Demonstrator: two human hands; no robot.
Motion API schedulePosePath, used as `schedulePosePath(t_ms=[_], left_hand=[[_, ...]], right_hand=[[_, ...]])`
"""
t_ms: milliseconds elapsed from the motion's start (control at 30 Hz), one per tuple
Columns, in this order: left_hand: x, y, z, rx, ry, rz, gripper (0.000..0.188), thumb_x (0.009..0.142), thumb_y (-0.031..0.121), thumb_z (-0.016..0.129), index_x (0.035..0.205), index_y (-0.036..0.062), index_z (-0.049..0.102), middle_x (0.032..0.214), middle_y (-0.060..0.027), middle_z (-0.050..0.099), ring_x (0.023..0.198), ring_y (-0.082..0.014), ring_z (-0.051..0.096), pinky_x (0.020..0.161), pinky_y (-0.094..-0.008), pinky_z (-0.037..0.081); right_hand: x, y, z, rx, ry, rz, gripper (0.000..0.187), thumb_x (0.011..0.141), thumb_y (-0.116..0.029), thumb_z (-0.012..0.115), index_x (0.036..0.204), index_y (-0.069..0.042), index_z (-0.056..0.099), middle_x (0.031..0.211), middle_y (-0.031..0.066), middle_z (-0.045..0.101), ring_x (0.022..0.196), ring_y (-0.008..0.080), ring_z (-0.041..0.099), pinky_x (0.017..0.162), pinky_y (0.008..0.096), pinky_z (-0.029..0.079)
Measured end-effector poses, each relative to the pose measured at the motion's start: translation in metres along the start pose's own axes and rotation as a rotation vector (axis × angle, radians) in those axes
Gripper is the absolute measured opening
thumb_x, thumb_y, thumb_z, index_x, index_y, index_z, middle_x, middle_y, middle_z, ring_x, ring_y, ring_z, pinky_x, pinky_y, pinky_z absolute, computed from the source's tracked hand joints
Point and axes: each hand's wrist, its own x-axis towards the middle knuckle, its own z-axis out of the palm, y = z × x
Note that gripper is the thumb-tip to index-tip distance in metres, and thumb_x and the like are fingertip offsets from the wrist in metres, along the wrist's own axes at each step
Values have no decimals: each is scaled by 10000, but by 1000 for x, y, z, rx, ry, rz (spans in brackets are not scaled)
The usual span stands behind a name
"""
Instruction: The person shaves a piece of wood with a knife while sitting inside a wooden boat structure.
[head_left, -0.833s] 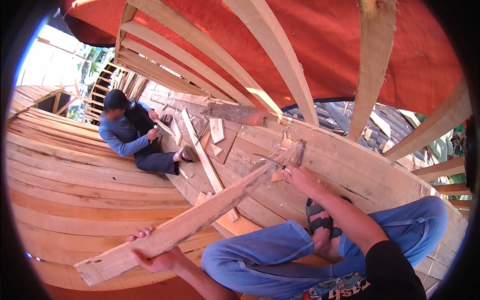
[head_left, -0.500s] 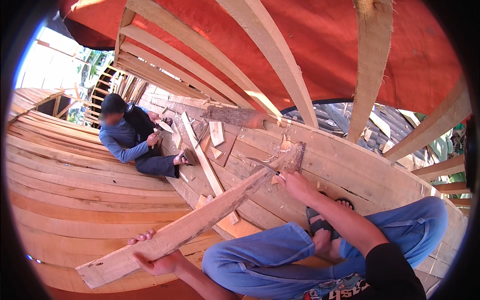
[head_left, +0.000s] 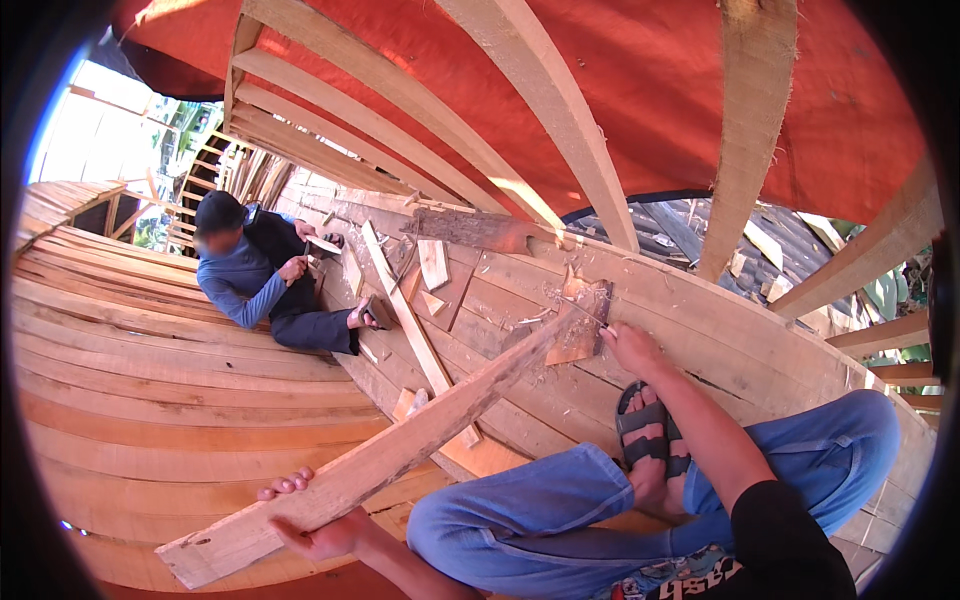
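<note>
A long wooden plank (head_left: pixel 390 445) slants from the lower left up to the middle, its far end at a dark-edged wood block (head_left: pixel 592 292) on the boards. My left hand (head_left: pixel 318 522) is closed around its near part, with fingers over one edge and the thumb side at the other. Beside the far end, my right hand (head_left: pixel 632 350) is closed on the handle of a knife (head_left: pixel 603 323). Its blade points toward the plank's tip and shows only in part. Whether the blade touches the wood I cannot tell.
Left of me a co-worker (head_left: pixel 250 270) sits working on a small wood piece. A narrow board (head_left: pixel 400 310) and scattered offcuts (head_left: pixel 433 264) lie between us. Curved wooden ribs (head_left: pixel 745 130) rise before a red tarp (head_left: pixel 650 90). My sandalled foot (head_left: pixel 645 435) is near the block.
My right hand has moved away from me and to the right, bringing the knife from above the plank to its far end. The plank has shifted slightly; my left hand keeps its hold.
</note>
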Motion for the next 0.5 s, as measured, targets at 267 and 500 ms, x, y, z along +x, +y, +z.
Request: schedulePosePath(t_ms=[267,500], left_hand=[[0,1,2,7,-16,15,291,922,287,508,1063,33,484,890,-65,480,860,-187,488,808,-347,418],[0,2,4,-55,-82,5,292,920,291,512,1060,36,484,885,-61,480,848,-186,485,807,-347,416]], right_hand=[[-11,-45,11,148,-27,-176,381,958,-350,469,939,12,587,836,256,646,798,439,627,726,522,488],[12,38,0,-69,34,32,407,962,-350,461,1006,36,583,848,264,650,839,423,640,737,511,501]])
